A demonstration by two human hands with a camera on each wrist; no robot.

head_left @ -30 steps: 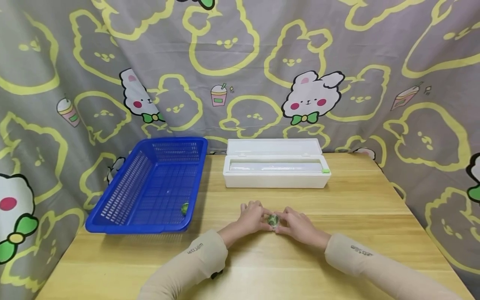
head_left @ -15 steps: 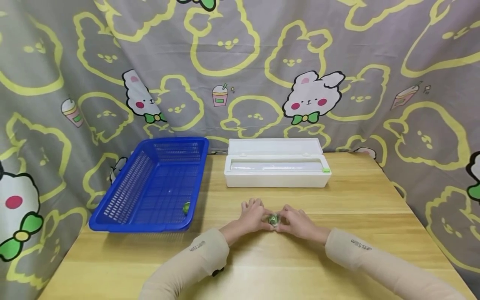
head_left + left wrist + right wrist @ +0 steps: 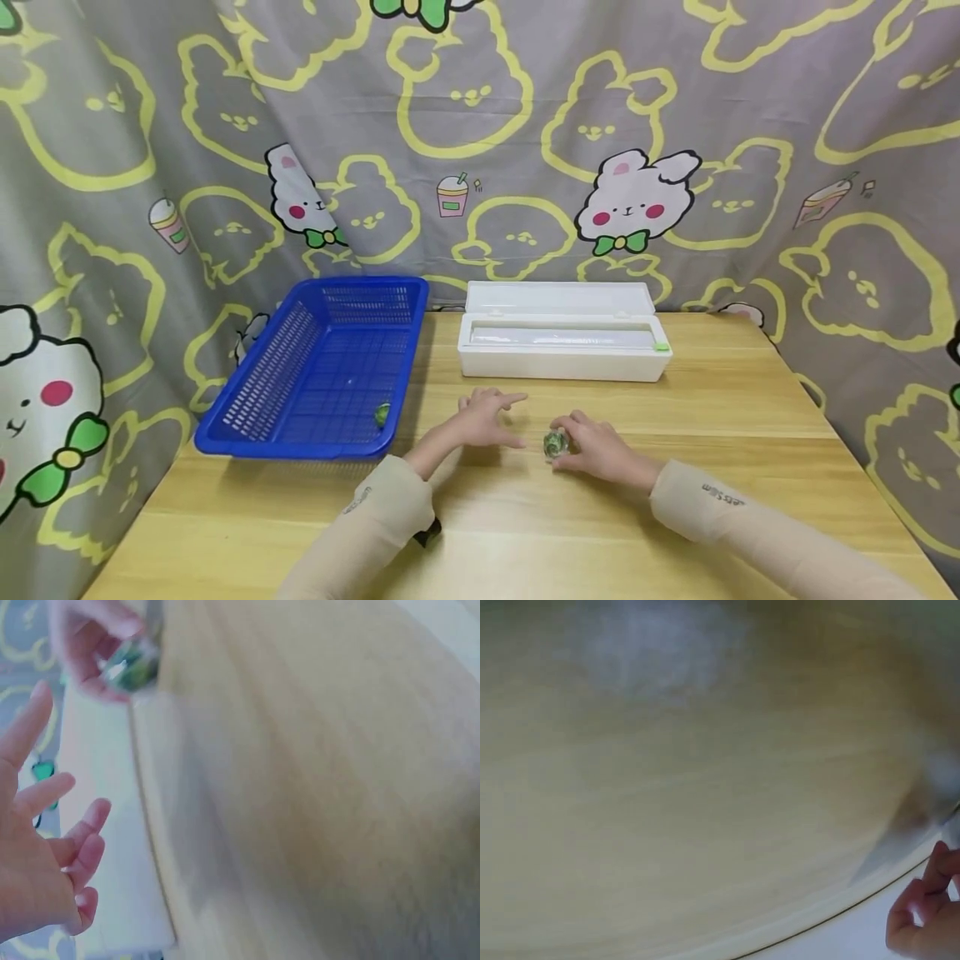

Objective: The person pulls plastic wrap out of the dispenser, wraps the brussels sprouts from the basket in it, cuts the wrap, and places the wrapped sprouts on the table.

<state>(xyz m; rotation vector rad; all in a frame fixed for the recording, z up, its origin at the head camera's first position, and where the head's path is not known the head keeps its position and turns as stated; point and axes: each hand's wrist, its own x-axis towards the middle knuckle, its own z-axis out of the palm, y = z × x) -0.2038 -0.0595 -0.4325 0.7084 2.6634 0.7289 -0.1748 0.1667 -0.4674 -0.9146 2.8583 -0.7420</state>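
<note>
My right hand [image 3: 598,450] pinches a small round green thing [image 3: 556,445] between thumb and fingers, close over the wooden table. Shiny clear film seems to cover it; in the left wrist view the green bundle [image 3: 132,666] is blurred, and its exact kind cannot be told. My left hand [image 3: 483,419] is to its left, apart from it, with thumb and forefinger spread and nothing between them. The left wrist view shows that hand [image 3: 37,855] with its palm bare. Only part of the right hand [image 3: 930,907] enters the right wrist view, at the lower right corner.
Behind the hands stands a white cling film dispenser [image 3: 562,364], lid up, with a green slider [image 3: 661,347] at its right end. A blue plastic basket [image 3: 300,451] on the left holds another small green thing [image 3: 382,414]. A patterned curtain [image 3: 510,100] hangs behind the table.
My left hand has let go of the green thing and drawn away to the left, its fingers spreading. My right hand keeps its hold. The head view has shifted slightly.
</note>
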